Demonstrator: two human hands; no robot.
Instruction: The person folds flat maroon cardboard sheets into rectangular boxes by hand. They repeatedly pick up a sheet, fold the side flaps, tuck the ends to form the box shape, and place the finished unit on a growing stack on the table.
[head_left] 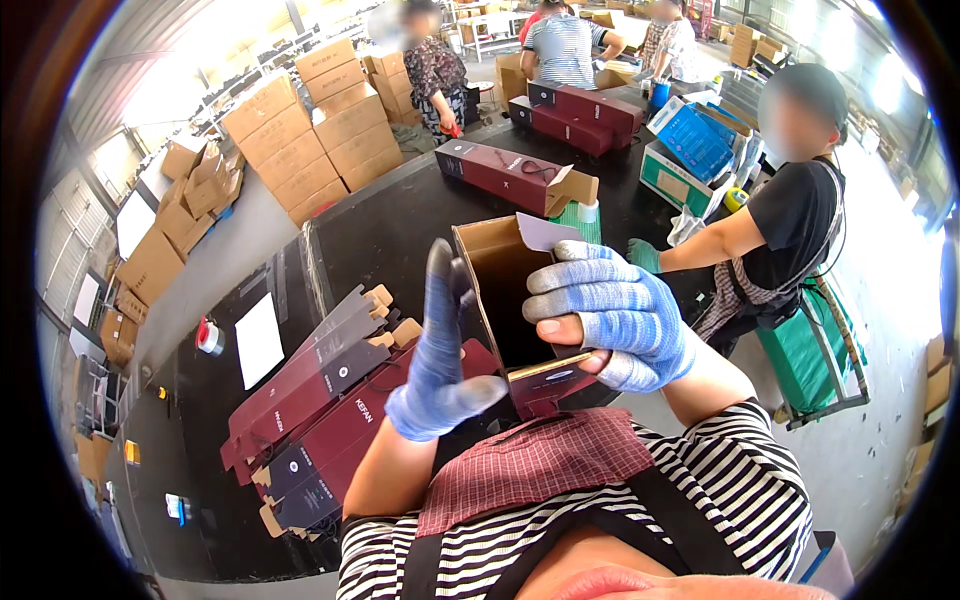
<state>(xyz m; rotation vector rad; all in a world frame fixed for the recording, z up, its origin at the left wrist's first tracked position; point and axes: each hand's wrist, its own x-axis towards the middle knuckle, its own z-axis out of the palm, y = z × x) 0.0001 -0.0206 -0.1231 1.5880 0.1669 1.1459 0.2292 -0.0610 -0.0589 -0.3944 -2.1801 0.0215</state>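
A maroon cardboard box (494,264) stands in front of me with its open end facing up, brown inside, its flaps folded out. My right hand (625,315), in a blue-grey knitted glove with bare thumb and finger tips showing, is closed over the box's right edge and near flap (550,382). Along the box's left side my left hand (437,350), gloved alike, is held flat and edge-on with straight fingers. Whether its palm presses the wall cannot be made out. Flattened maroon box blanks (325,410) lie on the table beside my left arm.
On the black table (215,450) are a white sheet (259,340), a tape roll (209,337) and finished maroon boxes (500,176). A co-worker (800,190) stands at the right beside a green-and-white carton (675,180). Brown cartons (270,140) are stacked beyond the table.
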